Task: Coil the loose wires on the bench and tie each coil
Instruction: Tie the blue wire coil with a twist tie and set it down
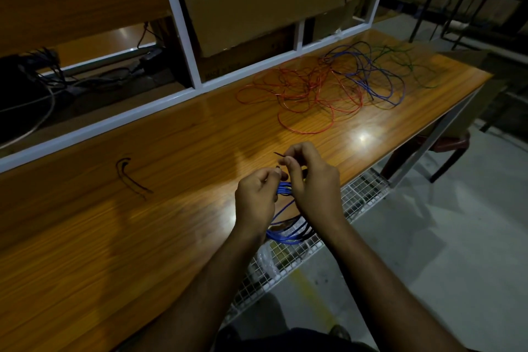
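Our grip is both hands, left hand [254, 197] and right hand [311, 180], pinching a thin dark tie [281, 155] over the bundled blue wire coil [285, 233] at the glossy wooden bench [171, 151] edge; a slipped pinch could, we judge, spring it loose.

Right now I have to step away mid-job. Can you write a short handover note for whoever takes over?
Left hand grips the blue coil at the bench front edge. Right hand pinches a thin dark tie over it; the tie is not finished.
Left to do: the loose red wire, blue wire and green wire, tangled at the far right, need coiling and tying.
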`<state>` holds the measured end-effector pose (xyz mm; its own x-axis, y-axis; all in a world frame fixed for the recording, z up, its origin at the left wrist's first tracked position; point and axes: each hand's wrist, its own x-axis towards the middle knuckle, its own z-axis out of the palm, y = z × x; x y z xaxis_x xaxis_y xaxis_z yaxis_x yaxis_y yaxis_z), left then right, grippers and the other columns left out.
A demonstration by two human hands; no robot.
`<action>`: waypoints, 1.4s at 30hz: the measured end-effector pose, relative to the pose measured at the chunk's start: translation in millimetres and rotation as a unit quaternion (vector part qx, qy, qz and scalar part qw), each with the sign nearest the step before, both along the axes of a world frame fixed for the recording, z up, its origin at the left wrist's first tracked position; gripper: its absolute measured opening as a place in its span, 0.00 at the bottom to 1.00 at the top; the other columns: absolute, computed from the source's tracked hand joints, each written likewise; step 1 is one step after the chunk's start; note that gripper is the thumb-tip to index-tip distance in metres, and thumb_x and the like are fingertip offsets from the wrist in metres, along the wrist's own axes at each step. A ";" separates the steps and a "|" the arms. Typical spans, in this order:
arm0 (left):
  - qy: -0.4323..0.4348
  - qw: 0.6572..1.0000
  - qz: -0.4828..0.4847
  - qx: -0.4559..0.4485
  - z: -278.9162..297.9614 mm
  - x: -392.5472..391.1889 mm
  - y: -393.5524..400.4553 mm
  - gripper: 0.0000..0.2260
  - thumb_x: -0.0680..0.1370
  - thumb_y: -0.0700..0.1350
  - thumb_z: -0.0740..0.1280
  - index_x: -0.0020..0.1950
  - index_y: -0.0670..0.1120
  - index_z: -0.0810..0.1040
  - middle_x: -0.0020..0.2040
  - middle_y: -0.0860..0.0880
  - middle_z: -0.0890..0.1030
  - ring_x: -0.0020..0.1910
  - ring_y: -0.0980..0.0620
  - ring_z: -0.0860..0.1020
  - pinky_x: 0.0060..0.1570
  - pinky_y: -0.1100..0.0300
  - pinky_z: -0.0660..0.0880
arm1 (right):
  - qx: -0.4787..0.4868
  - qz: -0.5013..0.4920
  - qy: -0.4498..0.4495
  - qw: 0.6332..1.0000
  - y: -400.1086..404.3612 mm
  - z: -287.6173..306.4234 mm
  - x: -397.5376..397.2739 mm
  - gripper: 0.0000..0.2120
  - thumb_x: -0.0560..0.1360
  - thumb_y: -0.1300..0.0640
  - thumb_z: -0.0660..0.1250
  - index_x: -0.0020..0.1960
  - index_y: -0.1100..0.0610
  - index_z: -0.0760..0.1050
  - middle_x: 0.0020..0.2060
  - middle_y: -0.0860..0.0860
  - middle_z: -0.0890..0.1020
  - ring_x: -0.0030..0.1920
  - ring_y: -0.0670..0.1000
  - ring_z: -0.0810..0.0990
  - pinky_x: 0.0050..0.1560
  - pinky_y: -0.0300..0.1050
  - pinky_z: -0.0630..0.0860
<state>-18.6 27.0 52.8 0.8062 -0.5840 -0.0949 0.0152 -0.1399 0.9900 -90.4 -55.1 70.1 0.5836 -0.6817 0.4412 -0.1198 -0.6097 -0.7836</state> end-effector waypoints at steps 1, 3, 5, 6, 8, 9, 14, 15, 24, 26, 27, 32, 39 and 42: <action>0.006 1.000 0.011 -0.001 0.9 0.4 0.1 0.11 0.82 0.47 0.63 0.46 0.49 0.84 0.36 0.50 0.81 0.30 0.57 0.70 0.32 0.59 0.67 | -0.025 -0.020 0.001 1.000 0.5 0.9 -1.2 0.01 0.80 0.60 0.66 0.51 0.55 0.76 0.42 0.46 0.82 0.43 0.46 0.80 0.40 0.48 0.78; 0.021 0.999 0.024 -0.005 3.2 2.1 1.2 0.11 0.82 0.46 0.63 0.46 0.48 0.84 0.36 0.54 0.81 0.29 0.60 0.70 0.31 0.63 0.66 | -0.080 -0.054 0.009 0.995 1.8 3.4 -4.2 0.01 0.78 0.59 0.68 0.49 0.55 0.78 0.41 0.45 0.81 0.41 0.47 0.77 0.39 0.45 0.75; 0.021 1.000 0.020 -0.007 5.4 2.6 2.7 0.11 0.82 0.46 0.63 0.46 0.47 0.84 0.33 0.56 0.79 0.27 0.62 0.70 0.29 0.66 0.65 | -0.124 -0.060 0.031 0.990 2.2 6.1 -7.2 0.01 0.77 0.59 0.70 0.49 0.56 0.80 0.40 0.46 0.81 0.42 0.47 0.74 0.40 0.40 0.69; 0.018 1.000 0.015 -0.008 6.4 2.2 3.4 0.11 0.82 0.46 0.63 0.47 0.47 0.84 0.32 0.56 0.79 0.27 0.62 0.69 0.29 0.66 0.65 | -0.144 -0.055 0.045 0.987 2.2 6.9 -8.0 0.02 0.77 0.60 0.70 0.49 0.57 0.80 0.40 0.48 0.81 0.43 0.47 0.73 0.41 0.38 0.66; 0.012 1.000 0.006 -0.015 7.5 0.8 3.9 0.11 0.83 0.45 0.62 0.49 0.48 0.84 0.32 0.53 0.79 0.27 0.60 0.69 0.30 0.65 0.66 | -0.181 -0.047 0.062 0.980 2.5 7.7 -8.3 0.03 0.75 0.63 0.71 0.49 0.59 0.80 0.39 0.51 0.80 0.44 0.49 0.71 0.41 0.40 0.66; 0.008 1.000 0.001 -0.016 7.4 0.4 3.6 0.11 0.83 0.45 0.61 0.50 0.49 0.84 0.34 0.46 0.80 0.28 0.57 0.70 0.33 0.62 0.68 | -0.194 -0.045 0.067 0.978 2.8 8.0 -7.9 0.03 0.74 0.65 0.71 0.48 0.60 0.80 0.39 0.52 0.79 0.44 0.50 0.70 0.41 0.41 0.66; 0.003 0.999 -0.021 -0.031 4.8 1.6 3.8 0.12 0.82 0.47 0.60 0.50 0.53 0.84 0.47 0.33 0.80 0.40 0.48 0.74 0.40 0.52 0.69 | -0.239 -0.046 0.087 0.966 5.2 9.4 -7.5 0.04 0.72 0.67 0.68 0.45 0.62 0.78 0.39 0.53 0.75 0.46 0.51 0.67 0.43 0.38 0.60; -0.002 0.999 -0.017 -0.026 4.7 1.8 3.6 0.12 0.82 0.48 0.61 0.49 0.53 0.84 0.46 0.35 0.81 0.40 0.48 0.74 0.40 0.52 0.69 | -0.244 -0.050 0.093 0.964 5.2 9.1 -7.1 0.05 0.71 0.69 0.69 0.45 0.62 0.78 0.39 0.53 0.75 0.46 0.51 0.67 0.43 0.39 0.60; -0.037 0.999 0.012 -0.005 3.9 1.0 3.9 0.11 0.82 0.48 0.63 0.48 0.52 0.84 0.42 0.50 0.85 0.43 0.48 0.82 0.41 0.54 0.75 | -0.243 -0.063 0.108 0.962 7.6 9.9 -7.9 0.06 0.71 0.70 0.71 0.45 0.63 0.78 0.39 0.54 0.74 0.45 0.52 0.67 0.41 0.43 0.64; -0.037 0.999 0.018 -0.001 4.6 0.7 3.5 0.11 0.82 0.48 0.63 0.47 0.52 0.84 0.41 0.49 0.85 0.43 0.45 0.81 0.42 0.49 0.76 | -0.243 -0.067 0.102 0.962 7.5 10.5 -7.9 0.06 0.71 0.70 0.71 0.45 0.63 0.78 0.38 0.54 0.75 0.45 0.53 0.68 0.42 0.43 0.64; -0.036 0.999 0.020 0.000 4.7 0.5 3.6 0.10 0.82 0.48 0.63 0.47 0.52 0.84 0.41 0.49 0.85 0.43 0.46 0.82 0.42 0.50 0.77 | -0.242 -0.070 0.102 0.962 7.6 10.8 -8.0 0.06 0.71 0.70 0.71 0.45 0.63 0.78 0.38 0.55 0.75 0.45 0.53 0.68 0.42 0.43 0.63; -0.044 0.999 0.020 0.005 3.1 0.8 4.3 0.10 0.82 0.48 0.63 0.50 0.51 0.84 0.44 0.54 0.85 0.46 0.61 0.82 0.46 0.60 0.76 | -0.244 -0.071 0.113 0.961 8.0 10.7 -8.6 0.05 0.71 0.69 0.71 0.45 0.63 0.78 0.38 0.54 0.74 0.46 0.52 0.67 0.43 0.40 0.61; -0.062 0.998 0.026 0.000 0.7 0.3 5.6 0.10 0.83 0.48 0.63 0.49 0.54 0.84 0.44 0.55 0.86 0.45 0.59 0.82 0.45 0.57 0.78 | -0.250 -0.064 0.104 0.960 12.2 13.1 -9.9 0.04 0.74 0.62 0.65 0.45 0.62 0.78 0.38 0.53 0.74 0.46 0.50 0.66 0.44 0.38 0.60; -0.059 0.998 0.026 -0.004 1.4 -0.2 6.4 0.10 0.83 0.48 0.63 0.50 0.55 0.84 0.44 0.55 0.86 0.46 0.58 0.82 0.45 0.57 0.78 | -0.254 -0.065 0.103 0.960 13.1 12.8 -9.8 0.02 0.74 0.64 0.67 0.45 0.62 0.79 0.39 0.53 0.75 0.46 0.51 0.67 0.44 0.39 0.61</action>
